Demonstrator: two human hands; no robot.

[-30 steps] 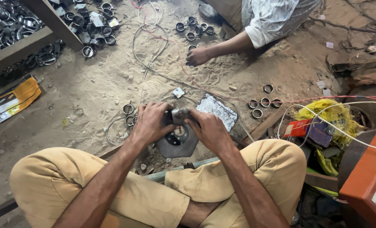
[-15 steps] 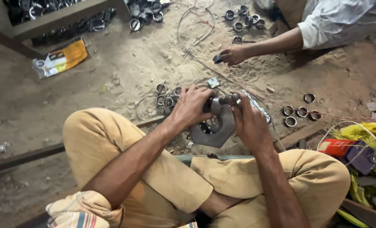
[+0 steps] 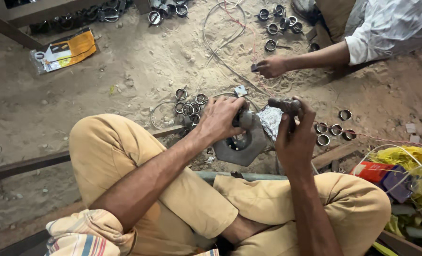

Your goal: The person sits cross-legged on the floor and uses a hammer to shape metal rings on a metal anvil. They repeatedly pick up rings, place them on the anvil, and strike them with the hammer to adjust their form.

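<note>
Head view: person sits cross-legged on sandy floor [image 3: 139,61]. Left hand [image 3: 222,118] closed over a small metal piece atop the grey hexagonal metal block [image 3: 241,147], which rests on the ground just ahead of the knees. Right hand [image 3: 294,137] gripped around a dark cylindrical metal part [image 3: 283,104], raised just right of the block. Loose metal rings [image 3: 189,102] lie left of the block. A co-worker's hand [image 3: 270,66], well apart toward the floor's far edge, holds a small dark item.

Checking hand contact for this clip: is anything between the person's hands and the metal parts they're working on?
Nothing visible. The left hand grips the grey metal block directly; the right hand holds the dark cylindrical piece bare-fingered.
</note>
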